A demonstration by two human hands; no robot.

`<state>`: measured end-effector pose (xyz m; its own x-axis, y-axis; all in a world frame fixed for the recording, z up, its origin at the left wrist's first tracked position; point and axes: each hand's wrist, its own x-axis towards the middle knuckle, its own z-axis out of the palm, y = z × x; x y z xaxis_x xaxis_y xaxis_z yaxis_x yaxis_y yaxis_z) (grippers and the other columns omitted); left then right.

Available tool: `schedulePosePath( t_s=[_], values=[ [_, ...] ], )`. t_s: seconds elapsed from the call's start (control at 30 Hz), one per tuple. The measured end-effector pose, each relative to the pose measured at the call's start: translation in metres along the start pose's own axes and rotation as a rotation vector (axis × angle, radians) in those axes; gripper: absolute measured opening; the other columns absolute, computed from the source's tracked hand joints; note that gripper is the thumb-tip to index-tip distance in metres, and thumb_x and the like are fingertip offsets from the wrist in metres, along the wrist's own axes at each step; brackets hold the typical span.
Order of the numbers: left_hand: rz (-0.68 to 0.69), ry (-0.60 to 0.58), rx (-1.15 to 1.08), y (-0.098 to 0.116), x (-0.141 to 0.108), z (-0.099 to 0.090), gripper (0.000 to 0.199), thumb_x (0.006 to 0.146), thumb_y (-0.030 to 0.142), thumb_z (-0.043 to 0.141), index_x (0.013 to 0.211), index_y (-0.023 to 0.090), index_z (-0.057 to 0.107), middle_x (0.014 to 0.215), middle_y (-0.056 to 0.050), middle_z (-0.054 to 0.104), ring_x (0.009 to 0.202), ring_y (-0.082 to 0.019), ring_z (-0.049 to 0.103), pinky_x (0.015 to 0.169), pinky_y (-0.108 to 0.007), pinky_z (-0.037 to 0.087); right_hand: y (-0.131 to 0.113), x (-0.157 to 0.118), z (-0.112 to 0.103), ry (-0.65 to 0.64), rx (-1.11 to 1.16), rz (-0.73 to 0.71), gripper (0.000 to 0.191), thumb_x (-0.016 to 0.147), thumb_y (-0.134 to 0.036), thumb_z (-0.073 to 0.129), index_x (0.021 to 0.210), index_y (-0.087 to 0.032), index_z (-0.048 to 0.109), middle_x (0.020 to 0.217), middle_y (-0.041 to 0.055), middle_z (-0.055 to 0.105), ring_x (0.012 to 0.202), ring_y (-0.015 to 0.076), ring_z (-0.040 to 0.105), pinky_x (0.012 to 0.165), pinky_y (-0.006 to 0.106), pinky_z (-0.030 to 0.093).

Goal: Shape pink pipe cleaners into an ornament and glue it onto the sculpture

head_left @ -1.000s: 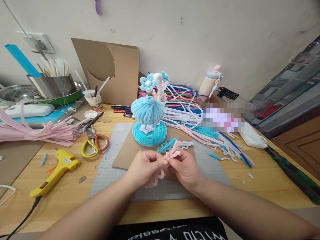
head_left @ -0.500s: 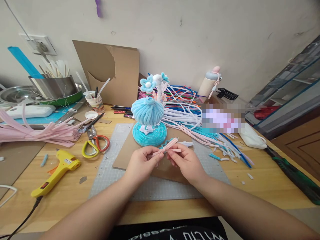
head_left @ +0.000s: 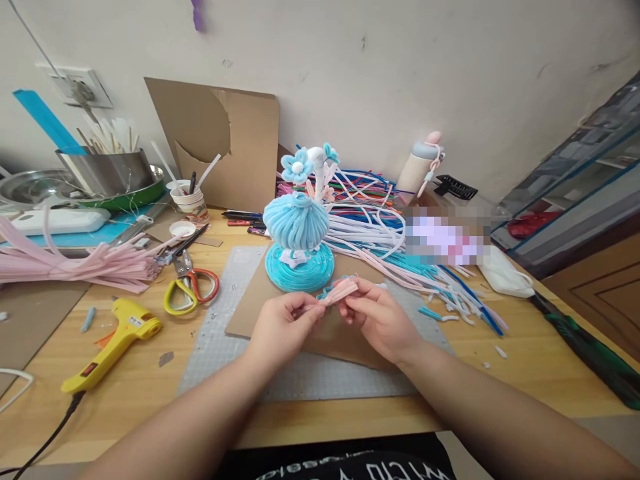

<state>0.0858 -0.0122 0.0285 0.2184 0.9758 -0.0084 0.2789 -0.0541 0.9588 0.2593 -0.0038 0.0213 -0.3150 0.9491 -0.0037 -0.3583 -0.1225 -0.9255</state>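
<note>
A small bundle of pale pink pipe cleaners point(head_left: 341, 291) is held between my two hands, over a cardboard sheet point(head_left: 250, 320). My left hand point(head_left: 284, 321) pinches its left end between thumb and fingers. My right hand point(head_left: 383, 315) has its fingers closed around the other end; part of the grip is hidden. Just beyond stands a light blue pipe-cleaner lamp-like piece, with a pleated round shade point(head_left: 296, 223), a coiled turquoise base point(head_left: 300, 270) and a blue flower point(head_left: 297, 165) with a white centre. Thin turquoise strands point(head_left: 326, 291) lie behind the bundle.
A yellow glue gun point(head_left: 113, 343) and scissors point(head_left: 190, 287) lie left, near a pink pipe-cleaner bundle point(head_left: 75, 267). A grey cutting mat point(head_left: 215, 347) lies under the cardboard. Many loose pipe cleaners point(head_left: 370, 223) spread behind right. Green-handled pliers point(head_left: 590, 353) rest at the right edge.
The loose pink end that stuck out to the right now lies up against the bundle. My right hand has shifted slightly, and its fingers have changed position.
</note>
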Motion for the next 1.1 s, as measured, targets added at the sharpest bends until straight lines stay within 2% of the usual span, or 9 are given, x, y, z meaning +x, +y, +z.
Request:
schedulePosePath(
  t_s=[0.1, 0.2, 0.27, 0.4, 0.5, 0.63, 0.93, 1.0, 1.1],
  values=[
    [0.202, 0.116, 0.329, -0.002, -0.002, -0.002, 0.019, 0.081, 0.032, 0.055, 0.08, 0.019, 0.069, 0.068, -0.003, 0.067, 0.065, -0.016, 0.056, 0.061, -0.026, 0.039, -0.002, -0.001, 0.001, -0.006, -0.005, 0.013, 0.025, 0.075, -0.026, 0.065, 0.099, -0.021, 0.063, 0.089, 0.004, 0.061, 0.072, 0.013, 0.052, 0.06, 0.024, 0.04],
    [0.296, 0.124, 0.431, -0.001, -0.003, -0.002, 0.016, 0.081, 0.028, 0.056, 0.079, 0.02, 0.07, 0.073, -0.003, 0.07, 0.071, -0.018, 0.057, 0.068, -0.029, 0.039, 0.001, -0.001, 0.001, 0.022, -0.054, 0.006, 0.014, 0.079, -0.028, 0.063, 0.086, -0.017, 0.067, 0.083, 0.0046, 0.064, 0.065, 0.0106, 0.052, 0.057, 0.023, 0.039],
    [0.205, 0.075, 0.289, -0.001, -0.002, -0.001, 0.017, 0.08, 0.031, 0.057, 0.076, 0.019, 0.069, 0.068, -0.003, 0.067, 0.066, -0.016, 0.056, 0.062, -0.027, 0.039, 0.004, 0.0, 0.0, 0.052, -0.029, 0.015, 0.014, 0.079, -0.028, 0.064, 0.077, -0.016, 0.068, 0.075, 0.0029, 0.063, 0.058, 0.0082, 0.05, 0.053, 0.021, 0.038],
    [-0.18, -0.099, -0.235, 0.001, 0.002, 0.001, 0.025, 0.075, 0.039, 0.062, 0.067, 0.016, 0.063, 0.056, 0.001, 0.059, 0.041, -0.007, 0.043, 0.041, -0.019, 0.03, 0.005, 0.002, -0.002, 0.059, 0.125, 0.116, 0.014, 0.076, -0.029, 0.068, 0.07, -0.016, 0.066, 0.067, -0.001, 0.061, 0.053, 0.0049, 0.049, 0.05, 0.017, 0.037],
    [-0.315, -0.126, -0.406, 0.002, 0.004, 0.002, 0.027, 0.071, 0.04, 0.066, 0.064, 0.014, 0.06, 0.054, 0.002, 0.058, 0.034, -0.002, 0.035, 0.035, -0.016, 0.023, 0.005, 0.002, -0.004, 0.077, 0.08, 0.116, 0.014, 0.077, -0.03, 0.067, 0.073, -0.016, 0.064, 0.067, -0.001, 0.061, 0.054, 0.0054, 0.051, 0.05, 0.017, 0.038],
    [-0.351, -0.114, -0.475, 0.001, 0.004, 0.004, 0.028, 0.068, 0.039, 0.069, 0.063, 0.013, 0.061, 0.052, 0.002, 0.058, 0.035, -0.002, 0.037, 0.035, -0.015, 0.024, 0.005, 0.001, -0.005, 0.111, -0.048, 0.015, 0.014, 0.08, -0.03, 0.062, 0.073, -0.017, 0.061, 0.066, -0.0016, 0.061, 0.053, 0.0075, 0.052, 0.049, 0.02, 0.039],
    [-0.365, -0.083, -0.742, -0.003, 0.005, 0.004, 0.024, 0.062, 0.031, 0.076, 0.066, 0.011, 0.064, 0.053, 0.0, 0.06, 0.042, -0.005, 0.047, 0.046, -0.018, 0.041, 0.004, -0.012, 0.003, 0.09, -0.487, -0.367, 0.009, 0.081, -0.019, 0.057, 0.073, -0.019, 0.061, 0.064, -0.0011, 0.058, 0.056, 0.0109, 0.054, 0.052, 0.024, 0.043],
    [-0.364, -0.089, -0.774, -0.002, 0.005, 0.004, 0.023, 0.061, 0.03, 0.076, 0.066, 0.011, 0.064, 0.053, 0.0, 0.059, 0.043, -0.005, 0.047, 0.047, -0.017, 0.041, 0.004, -0.013, 0.003, 0.077, -0.523, -0.395, 0.009, 0.081, -0.018, 0.056, 0.074, -0.02, 0.061, 0.065, -0.001, 0.057, 0.057, 0.0113, 0.054, 0.053, 0.024, 0.043],
    [-0.363, -0.113, -0.787, -0.001, 0.004, 0.003, 0.023, 0.063, 0.029, 0.075, 0.067, 0.01, 0.064, 0.054, 0.0, 0.059, 0.044, -0.004, 0.049, 0.046, -0.015, 0.039, 0.004, -0.013, 0.002, 0.091, -0.51, -0.334, 0.007, 0.084, -0.02, 0.053, 0.079, -0.021, 0.058, 0.069, -0.001, 0.057, 0.057, 0.011, 0.055, 0.054, 0.025, 0.044]
  ],
)
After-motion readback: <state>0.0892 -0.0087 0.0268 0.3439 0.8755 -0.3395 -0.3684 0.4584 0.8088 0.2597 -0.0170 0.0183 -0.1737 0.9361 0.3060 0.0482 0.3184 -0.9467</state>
